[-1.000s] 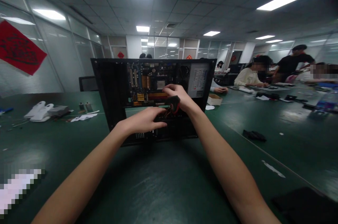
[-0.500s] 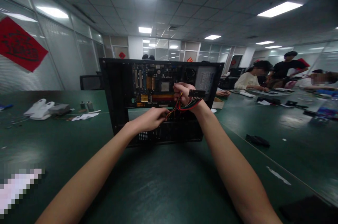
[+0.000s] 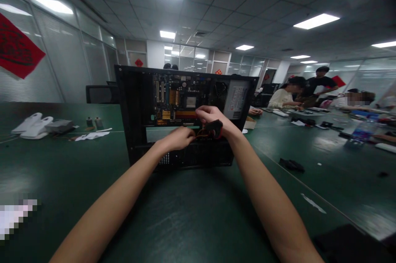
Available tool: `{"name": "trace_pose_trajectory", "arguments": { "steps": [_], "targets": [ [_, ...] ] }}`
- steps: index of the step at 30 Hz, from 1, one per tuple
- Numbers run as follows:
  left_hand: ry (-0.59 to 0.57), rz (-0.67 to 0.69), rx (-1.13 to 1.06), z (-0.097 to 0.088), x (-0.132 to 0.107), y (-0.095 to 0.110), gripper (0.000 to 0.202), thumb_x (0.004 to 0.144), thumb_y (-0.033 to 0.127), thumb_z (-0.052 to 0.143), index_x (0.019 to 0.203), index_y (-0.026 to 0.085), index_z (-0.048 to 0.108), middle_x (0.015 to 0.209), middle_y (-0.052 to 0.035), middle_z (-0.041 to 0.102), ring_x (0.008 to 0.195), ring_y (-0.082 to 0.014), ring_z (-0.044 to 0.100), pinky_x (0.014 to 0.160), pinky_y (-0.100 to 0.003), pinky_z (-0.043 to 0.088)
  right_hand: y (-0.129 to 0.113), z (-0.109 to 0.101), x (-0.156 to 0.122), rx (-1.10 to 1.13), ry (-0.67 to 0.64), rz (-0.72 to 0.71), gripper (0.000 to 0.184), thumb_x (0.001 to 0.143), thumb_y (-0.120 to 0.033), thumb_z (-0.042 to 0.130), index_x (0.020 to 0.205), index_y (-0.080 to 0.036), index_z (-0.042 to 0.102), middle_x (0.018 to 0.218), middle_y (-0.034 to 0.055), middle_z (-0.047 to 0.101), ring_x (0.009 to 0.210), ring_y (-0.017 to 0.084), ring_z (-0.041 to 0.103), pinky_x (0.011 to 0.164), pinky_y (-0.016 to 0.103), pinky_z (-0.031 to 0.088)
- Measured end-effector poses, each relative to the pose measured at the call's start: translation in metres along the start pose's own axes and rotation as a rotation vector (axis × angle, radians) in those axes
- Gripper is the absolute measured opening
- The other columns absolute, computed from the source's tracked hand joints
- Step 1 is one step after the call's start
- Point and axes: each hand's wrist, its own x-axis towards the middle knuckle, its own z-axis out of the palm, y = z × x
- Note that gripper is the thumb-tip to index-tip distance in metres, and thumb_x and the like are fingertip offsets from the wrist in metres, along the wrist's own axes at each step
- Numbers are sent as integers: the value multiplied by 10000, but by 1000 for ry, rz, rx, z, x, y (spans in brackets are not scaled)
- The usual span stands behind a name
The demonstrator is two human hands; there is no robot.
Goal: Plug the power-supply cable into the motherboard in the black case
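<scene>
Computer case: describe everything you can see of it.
The computer case is black, metal-looking, and stands on the green table with its open side facing the camera. Inside are a motherboard, a dark fan and, upper right, a grey power supply. At the opening, the left hand grips cables, the right hand among them.

Dark cable connector [image 3: 215, 126], blurry.

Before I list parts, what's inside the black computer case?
A circuit board, a fan and a grey labelled box show. The left hand, right hand and cables hide what's behind them.
</scene>
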Motion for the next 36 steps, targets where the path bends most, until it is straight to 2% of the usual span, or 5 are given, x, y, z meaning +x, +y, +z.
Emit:
{"name": "trace_pose_trajectory", "arguments": {
  "steps": [4,7,17,26,36],
  "targets": [
    [183,1,101,-8,-6,4,325,996,284,440,1175,160,681,1193,-146,714,1035,-286,672,836,-354,496,-15,-8,-13,-287,-233,-46,265,935,-329,565,1033,-137,719,1001,87,743,835,181,655,758,290,519],
    [246,-17,191,-32,-22,11,309,1005,308,448,1115,173,703,1136,-139,726,995,-291,682,818,-366,498,-35,-16,-26,-501,-259,-74,257,955,-304,566,1071,-166,750,1106,90,752,1008,237,663,900,337,500],
    [161,71,-63,-97,-74,32,185,864,270,666,950,149,776,817,-40,732,750,-172,658,762,-299,494,-86,-5,-73,-621,-515,-206,270,879,-371,707,1072,-184,730,938,50,729,781,186,636,656,266,426],
    [62,110,-361,-102,-80,39,284,872,315,682,1097,151,738,951,-58,769,863,-197,714,789,-313,563,-80,-4,-60,-414,-335,-238,364,932,-474,602,780,-150,670,632,-19,543,579,105,442,519,242,279],
    [360,243,-565,-77,-66,40,440,877,301,718,1276,123,673,941,-82,781,863,-213,743,817,-358,613,-79,-13,-58,-161,-278,-243,369,880,-482,661,817,-120,690,711,15,643,625,119,546,551,226,412]
  ]
}}
